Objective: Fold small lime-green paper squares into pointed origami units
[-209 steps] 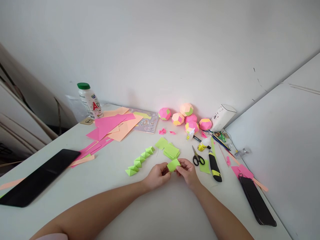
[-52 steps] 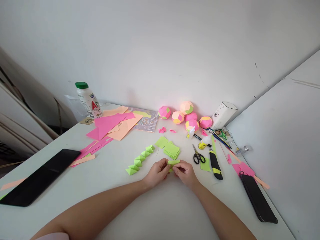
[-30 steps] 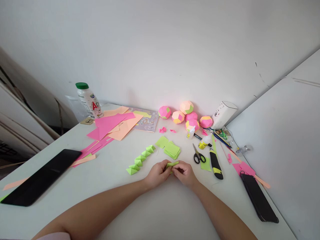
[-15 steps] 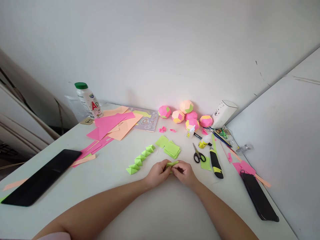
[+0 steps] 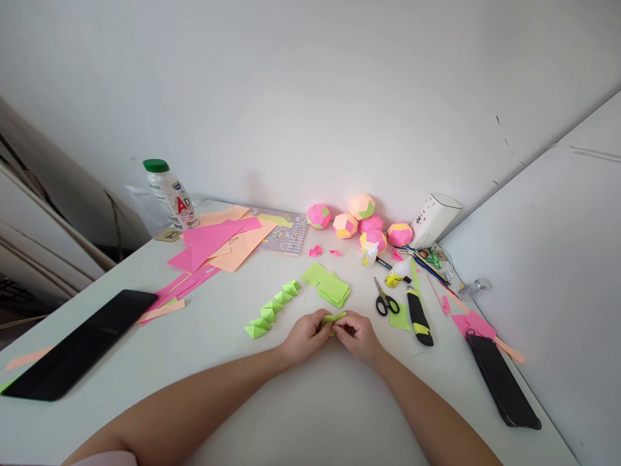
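A small folded piece of green paper [image 5: 334, 318] is pinched between my left hand [image 5: 306, 338] and my right hand [image 5: 359, 336], just above the table. Both hands are closed, and the fingers hide most of the paper. Beyond them lies a stack of green paper squares [image 5: 332, 290], one loose square beside it. To the left, several folded green paper units [image 5: 272, 309] stand in a slanting row. Black-handled scissors [image 5: 387, 304] rest right of the stack, near a single green square [image 5: 400, 318] and a black and yellow utility knife [image 5: 419, 317].
Several pink and orange paper balls [image 5: 361, 207] sit by the wall, with glue bottles [image 5: 396, 274] before them. Pink and orange sheets [image 5: 213, 243] and a white bottle [image 5: 172, 197] are at the back left. A black tablet [image 5: 82, 343] lies left, a black pouch [image 5: 504, 382] right.
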The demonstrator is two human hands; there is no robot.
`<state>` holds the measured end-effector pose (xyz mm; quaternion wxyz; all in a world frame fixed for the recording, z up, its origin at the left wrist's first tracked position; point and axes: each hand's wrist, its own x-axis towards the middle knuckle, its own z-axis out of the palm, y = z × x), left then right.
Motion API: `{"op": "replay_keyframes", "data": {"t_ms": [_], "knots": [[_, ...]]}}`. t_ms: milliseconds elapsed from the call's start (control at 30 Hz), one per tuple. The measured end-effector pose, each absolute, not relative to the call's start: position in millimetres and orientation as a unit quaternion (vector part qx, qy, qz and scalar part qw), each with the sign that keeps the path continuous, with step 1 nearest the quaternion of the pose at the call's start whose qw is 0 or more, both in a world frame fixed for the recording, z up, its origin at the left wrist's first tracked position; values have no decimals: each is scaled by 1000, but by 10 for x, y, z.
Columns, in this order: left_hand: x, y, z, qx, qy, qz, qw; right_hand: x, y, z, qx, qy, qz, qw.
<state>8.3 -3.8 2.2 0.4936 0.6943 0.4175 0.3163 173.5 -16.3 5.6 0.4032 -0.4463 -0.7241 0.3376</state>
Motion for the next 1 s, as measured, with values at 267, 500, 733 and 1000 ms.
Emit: {"op": "replay_keyframes", "data": {"t_ms": [267, 500, 733, 1000], "knots": [[81, -39, 40, 694, 416, 310, 499, 1733, -164, 49, -448, -721, 339, 405], [79, -46, 61, 692, 416, 309, 502, 1740, -159, 29, -447, -724, 335, 406], [77, -43, 58, 693, 416, 313, 498, 1730, -163, 60, -442, -727, 336, 405], [72, -47, 68, 698, 420, 300, 496, 1726, -164, 65, -443, -729, 336, 399]]}}
